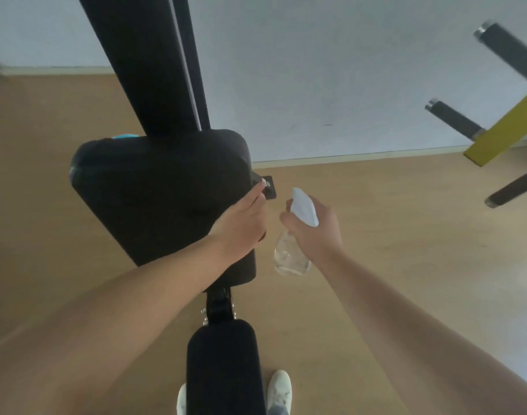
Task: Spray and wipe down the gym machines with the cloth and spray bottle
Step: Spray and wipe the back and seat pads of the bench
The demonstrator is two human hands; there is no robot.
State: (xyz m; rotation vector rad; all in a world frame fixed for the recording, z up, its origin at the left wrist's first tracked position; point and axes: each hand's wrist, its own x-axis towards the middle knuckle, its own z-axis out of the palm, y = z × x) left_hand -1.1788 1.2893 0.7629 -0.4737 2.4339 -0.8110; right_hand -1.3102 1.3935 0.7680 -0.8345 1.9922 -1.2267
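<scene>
- Bottle (293, 256), clear with a white head, is in the air just right of the pad (154, 199), above the floor (406, 250).
- Right hand (316, 232) grips its neck, fingers curled under the head.
- Left hand (241, 226) rests on the pad's right edge, fingers stretched flat toward a small black bracket (269, 187).
- Something blue (124, 136) peeks from behind the pad's far edge; I cannot tell whether it is the cloth.
- Second pad (223, 363) lies nearer, between white shoes (278, 387).
</scene>
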